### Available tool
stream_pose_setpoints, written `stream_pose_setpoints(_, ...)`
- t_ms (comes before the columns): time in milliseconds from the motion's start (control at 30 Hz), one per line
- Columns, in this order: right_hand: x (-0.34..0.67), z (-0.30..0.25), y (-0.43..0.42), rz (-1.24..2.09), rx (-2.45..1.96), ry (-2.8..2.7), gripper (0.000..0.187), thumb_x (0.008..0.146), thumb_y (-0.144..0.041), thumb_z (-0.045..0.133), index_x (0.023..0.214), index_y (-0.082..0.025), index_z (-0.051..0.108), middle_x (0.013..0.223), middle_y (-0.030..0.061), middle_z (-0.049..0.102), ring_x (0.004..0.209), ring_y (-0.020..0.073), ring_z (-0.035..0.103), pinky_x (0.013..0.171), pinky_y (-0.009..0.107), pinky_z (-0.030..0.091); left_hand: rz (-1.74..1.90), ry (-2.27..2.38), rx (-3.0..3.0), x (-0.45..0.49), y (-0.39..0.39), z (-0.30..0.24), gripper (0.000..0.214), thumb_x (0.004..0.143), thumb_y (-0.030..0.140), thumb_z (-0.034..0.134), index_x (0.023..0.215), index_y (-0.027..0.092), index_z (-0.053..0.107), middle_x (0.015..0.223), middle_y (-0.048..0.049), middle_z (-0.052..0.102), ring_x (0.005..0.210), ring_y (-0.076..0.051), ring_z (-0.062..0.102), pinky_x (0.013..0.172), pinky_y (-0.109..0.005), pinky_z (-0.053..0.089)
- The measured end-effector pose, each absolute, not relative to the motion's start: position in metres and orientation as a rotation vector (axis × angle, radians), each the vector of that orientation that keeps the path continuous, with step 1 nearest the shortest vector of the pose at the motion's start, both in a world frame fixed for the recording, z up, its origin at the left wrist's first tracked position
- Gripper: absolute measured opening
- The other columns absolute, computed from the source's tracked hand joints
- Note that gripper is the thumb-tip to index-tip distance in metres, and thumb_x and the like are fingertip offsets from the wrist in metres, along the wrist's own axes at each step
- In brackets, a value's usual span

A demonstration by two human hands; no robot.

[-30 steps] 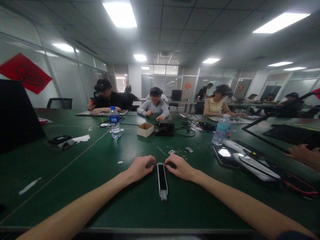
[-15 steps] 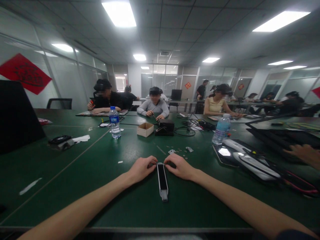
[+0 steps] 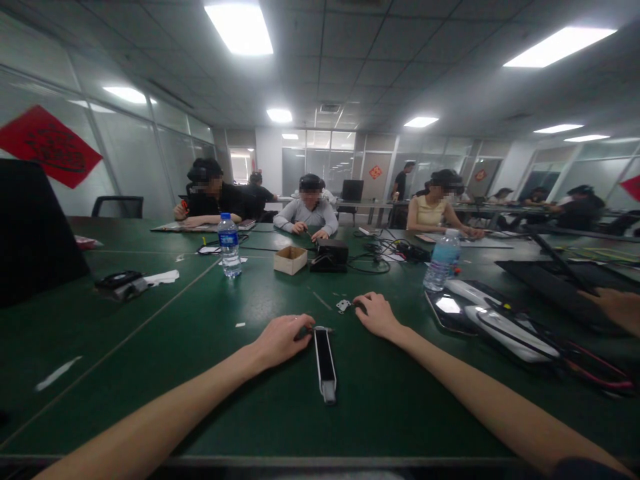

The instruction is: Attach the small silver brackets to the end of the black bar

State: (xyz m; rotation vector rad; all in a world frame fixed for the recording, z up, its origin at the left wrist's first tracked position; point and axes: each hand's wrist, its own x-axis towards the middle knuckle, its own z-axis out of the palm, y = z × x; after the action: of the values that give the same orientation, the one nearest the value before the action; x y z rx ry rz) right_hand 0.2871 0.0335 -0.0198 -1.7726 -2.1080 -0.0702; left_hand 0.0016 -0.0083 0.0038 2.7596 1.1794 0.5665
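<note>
A long narrow black part with a silver rim lies lengthwise on the green table in front of me. My left hand rests at its far left corner, fingers curled and pinched against that end. My right hand is farther away and to the right, over small metal pieces and screws; its fingers are bent down onto them, and what they hold, if anything, is hidden.
A cardboard box, a black device with cables and two water bottles stand farther back. White and black housings lie at the right, near another person's hand. Several people sit across the table.
My right hand has left the far end of the black part and moved forward and right to the small metal pieces. My left hand stays at the part's end.
</note>
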Motion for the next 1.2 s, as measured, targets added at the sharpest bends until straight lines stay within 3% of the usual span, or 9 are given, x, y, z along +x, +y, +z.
stream_pose_setpoints(133, 0.286, -0.018, 0.033, -0.066, -1.786, -2.126, 0.027, 0.091, -0.029, 0.051, 0.111, -0.025, 0.069, 0.114, 0.0103, 0.059, 0.109, 0.0263, 0.048, 0.089, 0.038, 0.039, 0.557, 1.18, 2.765, 0.002, -0.009, 0.004, 0.024, 0.089, 0.024, 0.056, 0.112, 0.02, 0.058, 0.086, -0.002, 0.068, 0.078, -0.018, 0.066, 0.076, -0.028, 0.051)
stream_pose_setpoints(333, 0.288, -0.015, 0.034, -0.136, -1.687, -2.139, 0.021, 0.091, -0.032, 0.055, 0.096, -0.022, 0.073, 0.105, 0.0096, 0.062, 0.102, 0.0248, 0.051, 0.083, 0.036, 0.042, 0.573, 1.169, 2.77, 0.002, -0.009, 0.004, 0.023, 0.089, 0.024, 0.053, 0.111, 0.02, 0.058, 0.088, -0.0021, 0.068, 0.077, -0.017, 0.066, 0.074, -0.027, 0.051)
stream_pose_setpoints(667, 0.286, -0.019, 0.035, -0.252, -1.498, -2.182, 0.013, 0.087, -0.018, 0.056, 0.081, -0.016, 0.067, 0.096, 0.0124, 0.065, 0.095, 0.0262, 0.054, 0.079, 0.039, 0.047, 0.608, 1.139, 2.761, 0.001, -0.01, 0.004, 0.023, 0.088, 0.025, 0.052, 0.111, 0.02, 0.057, 0.09, -0.0031, 0.069, 0.077, -0.018, 0.066, 0.073, -0.029, 0.051)
stream_pose_setpoints(833, 0.281, -0.017, 0.031, -0.165, -1.384, -2.189, 0.017, 0.092, -0.017, 0.048, 0.083, -0.015, 0.062, 0.093, 0.0108, 0.064, 0.09, 0.0231, 0.054, 0.083, 0.038, 0.046, 0.621, 1.161, 2.742, 0.001, -0.01, 0.005, 0.025, 0.087, 0.023, 0.053, 0.112, 0.019, 0.056, 0.097, -0.0042, 0.069, 0.079, -0.018, 0.065, 0.075, -0.029, 0.051)
stream_pose_setpoints(1200, 0.229, 0.001, -0.029, 0.162, -0.726, -2.201, 0.013, 0.097, -0.022, 0.042, 0.091, -0.019, 0.053, 0.094, 0.0078, 0.06, 0.093, 0.0196, 0.055, 0.086, 0.036, 0.046, 0.916, 0.929, 2.889, 0.009, -0.018, 0.004, 0.013, 0.09, 0.025, 0.057, 0.101, 0.021, 0.06, 0.087, -0.002, 0.066, 0.08, -0.015, 0.063, 0.076, -0.026, 0.05)
